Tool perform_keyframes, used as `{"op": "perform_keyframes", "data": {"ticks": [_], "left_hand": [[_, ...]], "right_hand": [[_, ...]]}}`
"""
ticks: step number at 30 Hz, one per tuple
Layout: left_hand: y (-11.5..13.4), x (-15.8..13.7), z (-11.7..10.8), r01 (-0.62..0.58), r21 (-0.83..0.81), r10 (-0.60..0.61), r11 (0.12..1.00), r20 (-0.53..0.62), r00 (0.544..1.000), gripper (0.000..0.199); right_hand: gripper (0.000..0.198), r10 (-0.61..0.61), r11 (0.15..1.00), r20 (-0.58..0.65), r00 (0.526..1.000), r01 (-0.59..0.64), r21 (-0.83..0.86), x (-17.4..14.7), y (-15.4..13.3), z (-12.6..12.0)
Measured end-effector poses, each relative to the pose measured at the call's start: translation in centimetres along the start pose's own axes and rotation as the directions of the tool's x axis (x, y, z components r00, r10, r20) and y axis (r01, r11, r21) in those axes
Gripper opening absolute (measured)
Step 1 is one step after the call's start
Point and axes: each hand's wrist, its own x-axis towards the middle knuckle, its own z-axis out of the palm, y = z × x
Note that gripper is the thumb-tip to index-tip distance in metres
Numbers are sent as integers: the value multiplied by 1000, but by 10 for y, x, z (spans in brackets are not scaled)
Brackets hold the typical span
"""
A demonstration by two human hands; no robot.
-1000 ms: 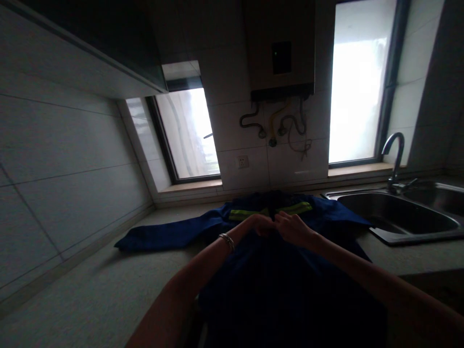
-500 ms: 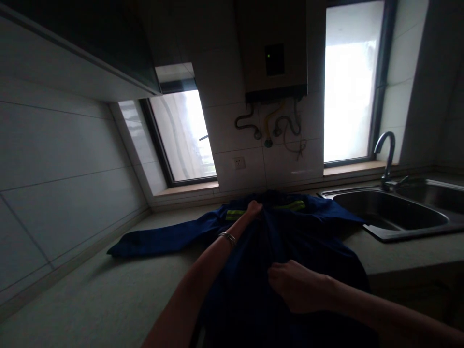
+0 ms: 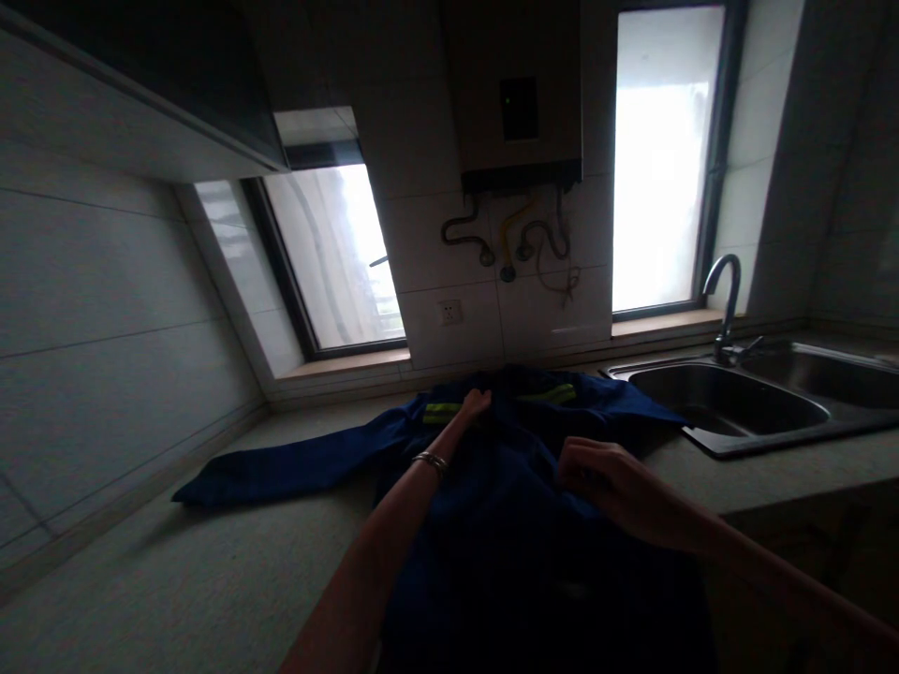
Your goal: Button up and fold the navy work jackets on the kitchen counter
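A dark blue jacket [image 3: 295, 461] with yellow-green reflective strips lies spread over the counter, one sleeve stretched to the left. The other sleeve reaches the sink's edge. My left hand [image 3: 478, 402], a metal bracelet at its wrist, is closed on the jacket's front between the two chest strips. Nearer to me and to the right, my right hand [image 3: 596, 473] has its fingers curled together over the jacket's right side. What is between those fingers is hidden. The jacket's lower part is lost in dark shadow.
A steel double sink [image 3: 730, 398] with a faucet [image 3: 727, 300] is set into the counter [image 3: 259, 562] at the right. On the back wall hang a water heater [image 3: 520, 103] and its pipes, between two windows. A cabinet [image 3: 140, 103] juts out at upper left.
My right hand has moved up and to the right over the jacket. The left hand keeps its place on the jacket front. The whole view has shifted slightly.
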Motion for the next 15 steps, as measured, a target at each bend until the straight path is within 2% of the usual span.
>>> {"op": "perform_keyframes", "data": {"ticks": [2,3,4,5,6,8,10,12,13,14,15], "left_hand": [[10,-13,-14,-53,36,55,998,-40,998,35],[17,-24,-23,-117,55,121,992,-80,989,36],[25,-39,-33,-211,68,217,975,-119,969,37],[34,-58,-43,-338,71,345,938,-148,927,39],[42,-80,-53,-473,51,475,880,-143,868,42],[55,-128,-69,-703,-58,703,709,-29,711,42],[61,-172,-77,-815,-129,823,565,150,547,49],[60,-199,-76,-860,-188,862,474,299,410,73],[57,-205,-72,-869,-205,866,451,336,370,82],[53,-207,-67,-872,-213,870,440,342,356,86],[48,-207,-61,-872,-217,875,439,324,360,84]], "right_hand": [[20,37,999,-97,995,-36,11,6,2,-4],[21,49,999,-126,991,-48,12,9,3,-6],[21,57,998,-149,987,-56,7,12,3,-8],[21,65,998,-169,983,-67,-5,14,4,-9],[22,75,997,-188,979,-80,-20,15,4,-10],[23,94,994,-213,973,-105,-42,17,5,-10],[23,101,993,-225,969,-113,-43,18,5,-9],[24,87,994,-235,968,-100,-42,19,4,-8],[24,79,995,-242,967,-93,-45,20,4,-8],[25,74,995,-247,966,-88,-48,20,3,-8],[25,68,996,-246,967,-82,-48,21,2,-8]]}}
